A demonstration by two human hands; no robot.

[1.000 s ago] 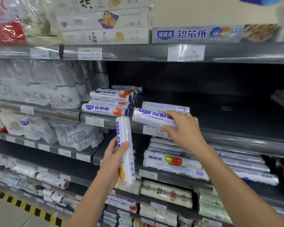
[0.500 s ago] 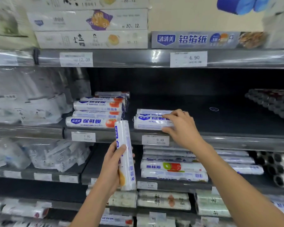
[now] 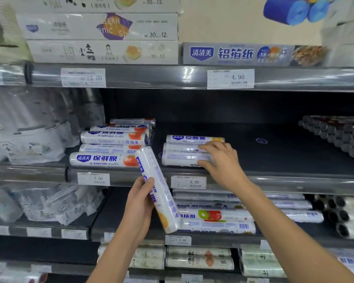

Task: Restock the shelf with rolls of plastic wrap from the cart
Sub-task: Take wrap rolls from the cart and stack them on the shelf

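My left hand (image 3: pixel 139 207) grips a white roll of plastic wrap (image 3: pixel 158 190) with blue print, held nearly upright and tilted left at the top, in front of the shelf edge. My right hand (image 3: pixel 221 162) reaches onto the dark middle shelf (image 3: pixel 274 160) and pinches the right end of the front roll (image 3: pixel 182 158) of a small group lying there. A further roll with blue lettering (image 3: pixel 192 138) lies behind it. No cart is in view.
A stack of tomato-print rolls (image 3: pixel 110 146) lies left of the group. Dark foil rolls (image 3: pixel 335 135) sit at the shelf's right. Price tags (image 3: pixel 188 181) line the edge. Boxes (image 3: pixel 102 52) fill the shelf above, more rolls (image 3: pixel 213 215) the shelf below.
My right hand set its roll down on the shelf in front of the others and still holds its end. The roll in my left hand has tilted left. The view has shifted.
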